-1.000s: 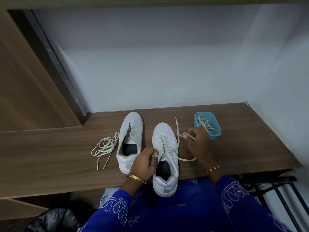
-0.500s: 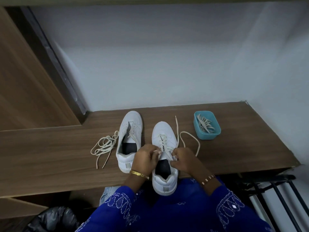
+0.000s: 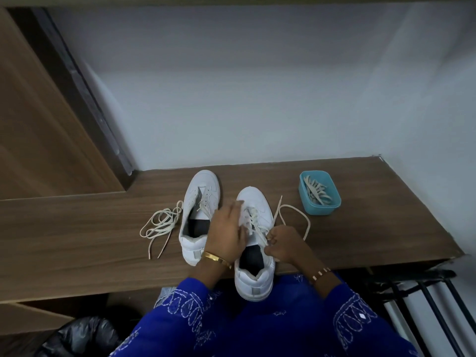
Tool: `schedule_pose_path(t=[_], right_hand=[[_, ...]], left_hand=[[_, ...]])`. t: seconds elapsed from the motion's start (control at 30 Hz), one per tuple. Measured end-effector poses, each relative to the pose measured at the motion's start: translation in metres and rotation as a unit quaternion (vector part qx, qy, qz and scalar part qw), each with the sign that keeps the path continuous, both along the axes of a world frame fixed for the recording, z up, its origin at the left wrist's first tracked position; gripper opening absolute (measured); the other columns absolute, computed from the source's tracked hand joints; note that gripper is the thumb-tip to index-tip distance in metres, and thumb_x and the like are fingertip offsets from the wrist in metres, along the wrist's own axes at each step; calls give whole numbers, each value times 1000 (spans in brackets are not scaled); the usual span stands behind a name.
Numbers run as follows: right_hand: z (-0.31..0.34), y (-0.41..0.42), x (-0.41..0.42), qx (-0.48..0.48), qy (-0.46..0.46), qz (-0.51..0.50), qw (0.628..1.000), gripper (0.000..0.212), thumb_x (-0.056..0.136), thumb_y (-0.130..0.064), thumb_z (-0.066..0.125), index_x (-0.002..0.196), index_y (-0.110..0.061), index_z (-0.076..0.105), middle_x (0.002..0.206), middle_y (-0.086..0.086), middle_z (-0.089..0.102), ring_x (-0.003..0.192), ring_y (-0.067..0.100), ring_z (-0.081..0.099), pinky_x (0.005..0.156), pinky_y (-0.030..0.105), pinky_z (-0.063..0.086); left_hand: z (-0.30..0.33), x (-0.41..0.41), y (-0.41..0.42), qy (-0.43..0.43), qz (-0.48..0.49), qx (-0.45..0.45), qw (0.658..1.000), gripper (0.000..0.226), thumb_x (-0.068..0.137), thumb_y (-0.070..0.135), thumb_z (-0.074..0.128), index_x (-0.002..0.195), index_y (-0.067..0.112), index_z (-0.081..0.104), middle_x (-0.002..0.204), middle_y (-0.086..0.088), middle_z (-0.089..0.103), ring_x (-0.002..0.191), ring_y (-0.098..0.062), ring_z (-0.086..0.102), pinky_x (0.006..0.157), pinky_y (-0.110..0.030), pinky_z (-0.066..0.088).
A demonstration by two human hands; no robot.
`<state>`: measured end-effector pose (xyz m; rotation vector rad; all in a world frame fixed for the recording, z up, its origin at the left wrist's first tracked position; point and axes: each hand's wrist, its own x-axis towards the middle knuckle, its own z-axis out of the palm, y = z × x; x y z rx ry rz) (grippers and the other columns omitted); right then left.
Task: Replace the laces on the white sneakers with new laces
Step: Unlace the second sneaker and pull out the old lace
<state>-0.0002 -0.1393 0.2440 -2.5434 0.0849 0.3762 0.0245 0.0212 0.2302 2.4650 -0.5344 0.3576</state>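
- The right sneaker (image 3: 255,253) lies on the table (image 3: 77,240), heel hanging over the near edge, likely so the eyelets sit close to the person.
- The left hand (image 3: 226,233) rests over its tongue and lace rows, fingers extended and slightly blurred, apparently steadying the shoe.
- The right hand (image 3: 286,244) pinches the lace (image 3: 293,208) beside the upper eyelets; the free end loops out on the table, seemingly slack for threading.
- The left sneaker (image 3: 199,215) stands beside it, partly laced, with a loose lace (image 3: 159,225) trailing to its left.
- A blue tub (image 3: 331,207) holding more laces sits well apart to the right.
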Motion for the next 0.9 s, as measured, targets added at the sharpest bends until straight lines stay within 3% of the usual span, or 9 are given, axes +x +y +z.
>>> schedule_pose_path(t=[0.13, 0.3, 0.4, 0.47, 0.53, 0.63, 0.73, 0.83, 0.9], right_hand=[[0, 0, -2, 13, -3, -8, 1000, 27, 73, -11, 67, 89, 11, 66, 91, 22, 67, 89, 31, 62, 78, 34, 50], [-1, 1, -1, 23, 0, -21, 1000, 28, 72, -10, 67, 90, 11, 65, 93, 22, 67, 89, 31, 63, 79, 36, 51], [-3, 0, 0, 29, 7, -26, 999, 31, 73, -11, 67, 95, 10, 65, 96, 21, 67, 91, 30, 63, 81, 37, 51], [-3, -2, 0, 36, 17, -34, 999, 30, 73, -10, 67, 96, 9, 65, 98, 20, 67, 92, 30, 63, 82, 37, 52], [-4, -3, 1, 42, 24, -39, 998, 28, 71, -10, 68, 93, 8, 65, 95, 20, 68, 90, 30, 64, 80, 36, 52], [-4, -3, 2, 38, 24, -34, 998, 30, 70, -11, 68, 92, 9, 64, 94, 21, 67, 88, 32, 64, 78, 37, 53], [-4, -2, 2, 30, 23, -30, 999, 30, 71, -12, 68, 92, 9, 64, 95, 21, 67, 88, 33, 64, 80, 40, 53], [-5, -1, 2, 34, 17, -32, 999, 24, 70, -11, 68, 81, 9, 62, 90, 21, 66, 85, 33, 64, 75, 35, 52], [-5, -1, 1, 29, 15, -31, 999, 22, 71, -13, 68, 80, 7, 63, 90, 20, 66, 86, 31, 62, 72, 31, 48]], left_hand=[[-11, -1, -4, -19, -31, 65, 997, 12, 60, 16, 65, 70, 16, 70, 58, -1, 63, 52, -22, 60, 60, -43, 54], [-6, 4, -1, -22, -39, 26, 999, 8, 65, 12, 59, 59, 12, 64, 56, -5, 61, 52, -26, 59, 55, -34, 49], [-1, 5, 3, 20, 54, -165, 985, 17, 76, 8, 45, 74, 3, 61, 74, -12, 63, 69, -26, 58, 66, -28, 43], [10, 8, 5, 75, 158, -379, 909, 17, 85, 12, 39, 76, 10, 54, 76, -6, 60, 77, -25, 57, 74, -30, 42], [19, 13, 6, 100, 230, -485, 838, 18, 93, 13, 41, 77, 12, 49, 74, 1, 56, 79, -27, 58, 76, -31, 44], [21, 12, 9, 84, 213, -364, 903, 23, 88, 10, 44, 104, -3, 53, 99, -15, 60, 102, -33, 56, 86, -22, 37], [11, 3, 8, 25, 112, -157, 981, 61, 76, 3, 50, 136, -3, 37, 139, -21, 42, 130, -31, 38, 107, -31, 26], [1, -4, 1, 57, -14, 61, 996, 59, 77, 20, 48, 136, 11, 45, 145, -13, 39, 138, -31, 29, 110, -52, 17], [-2, -7, -3, 72, -58, 110, 990, 38, 80, 24, 55, 117, 17, 63, 128, -3, 58, 129, -27, 44, 107, -56, 21]])
